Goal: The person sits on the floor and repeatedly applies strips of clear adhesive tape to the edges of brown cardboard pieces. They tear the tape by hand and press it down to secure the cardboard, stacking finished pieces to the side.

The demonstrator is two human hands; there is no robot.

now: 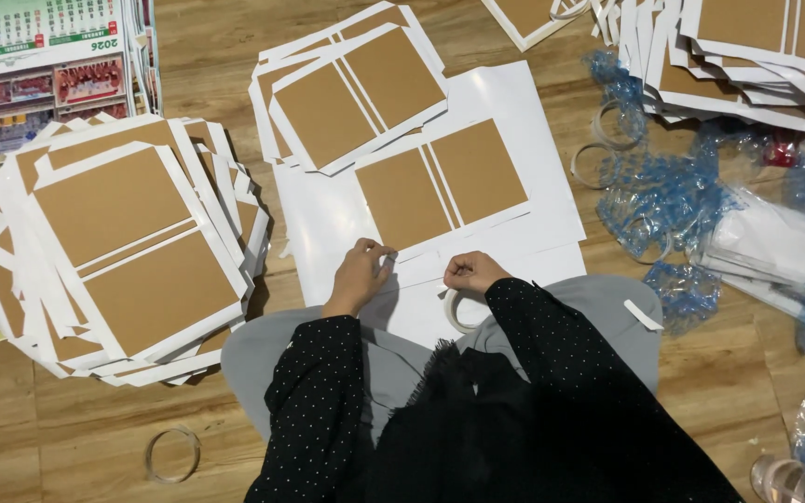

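Matt brown cardboard (440,191); glossy tape roll (458,312)

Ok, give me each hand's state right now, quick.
Left hand: fingers pinched shut on the edge of the white sheet.
Right hand: closed, holding a roll of tape.

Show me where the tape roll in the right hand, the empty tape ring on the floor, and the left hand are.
tape roll (458,312), head view, its white rim
empty tape ring (172,455), head view, its rim
left hand (361,272), head view, back of hand

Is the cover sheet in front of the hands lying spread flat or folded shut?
Spread flat. The cover sheet lies open with both brown boards and the narrow spine strip showing; the left hand and right hand touch its near white edge.
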